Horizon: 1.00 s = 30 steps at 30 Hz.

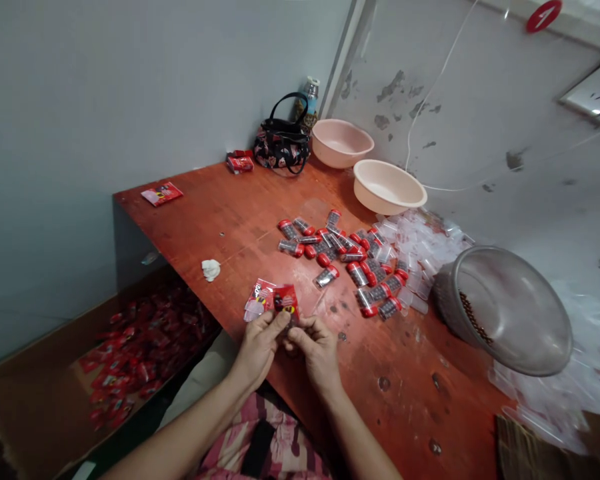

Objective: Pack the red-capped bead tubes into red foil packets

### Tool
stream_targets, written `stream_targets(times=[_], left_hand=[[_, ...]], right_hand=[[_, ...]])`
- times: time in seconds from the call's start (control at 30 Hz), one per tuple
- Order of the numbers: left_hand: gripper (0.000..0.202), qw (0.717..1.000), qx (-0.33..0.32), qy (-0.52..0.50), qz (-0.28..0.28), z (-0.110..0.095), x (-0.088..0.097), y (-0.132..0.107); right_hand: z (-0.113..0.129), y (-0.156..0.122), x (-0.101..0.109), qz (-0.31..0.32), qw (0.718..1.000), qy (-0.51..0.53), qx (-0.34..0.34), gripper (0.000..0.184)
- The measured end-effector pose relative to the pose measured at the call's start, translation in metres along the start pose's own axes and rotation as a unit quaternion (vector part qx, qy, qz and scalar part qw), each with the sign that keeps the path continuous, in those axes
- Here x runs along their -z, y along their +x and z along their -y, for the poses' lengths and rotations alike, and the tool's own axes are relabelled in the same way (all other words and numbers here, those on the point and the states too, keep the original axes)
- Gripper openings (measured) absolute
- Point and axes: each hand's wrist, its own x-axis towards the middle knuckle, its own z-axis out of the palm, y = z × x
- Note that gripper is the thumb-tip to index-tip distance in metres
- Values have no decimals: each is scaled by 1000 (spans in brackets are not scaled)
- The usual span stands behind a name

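The left hand [261, 339] pinches a red printed packet [287, 297] between thumb and fingers, its top standing up just beyond the fingertips. The right hand [318, 348] is beside it, thumb and fingers bent together at the packet's lower right edge; whether they grip the packet or something under it, I cannot tell. Just beyond the left hand, partly behind the held packet, flat printed packets [258, 300] lie on the red table [405, 380].

Farther from the left hand, ahead and to its left, is a crumpled white tissue [211, 269]. Ahead of the right hand spreads a loose group of clear tubes with red caps [327, 276], dark contents showing through. To their right is a heap of clear, uncapped plastic tubes [420, 250], and right of the right hand a grey bowl [510, 267] tilts, small brown beads [473, 319] inside.

Low to the left of the left hand, below the table edge, a cardboard box [25, 407] holds many red packets [135, 363]. Far ahead of both hands stand a cream basin [390, 189], a pink basin [341, 143], a floral handbag [281, 148] and a flask [311, 97]. Left of the handbag is a small stack of red packets [240, 162]; farther left, a single packet [161, 193] lies flat.
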Motion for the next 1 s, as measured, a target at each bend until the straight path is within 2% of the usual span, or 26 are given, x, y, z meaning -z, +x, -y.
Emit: stream_targets(times=[0.23,0.37,0.57,0.67,0.8,0.9,1.0], left_hand=[[19,1000,11,4,4,-6,3,-6],[20,1000,-9,0,-11,-8,5,-9],[19,1000,-19,-9,-18,-12,13,-12],[16,998,-30,-25,-46,-20,22,-22],[13,989,-93,-45,-109,-32,32,-36],[13,985,-113,-52,-119,-38,33,-44],[15,986,-104,-40,-125,-42,40,-50]], right_hand=[[-6,1,-12,-6,999,39,-17,17],[-9,3,-17,-26,997,61,-30,17],[-17,6,-28,-18,996,81,-23,16],[-20,6,-42,25,995,88,-46,17],[-16,7,-65,98,991,65,-64,20],[-12,8,-77,120,989,60,-64,23],[-14,6,-85,143,986,50,-70,26]])
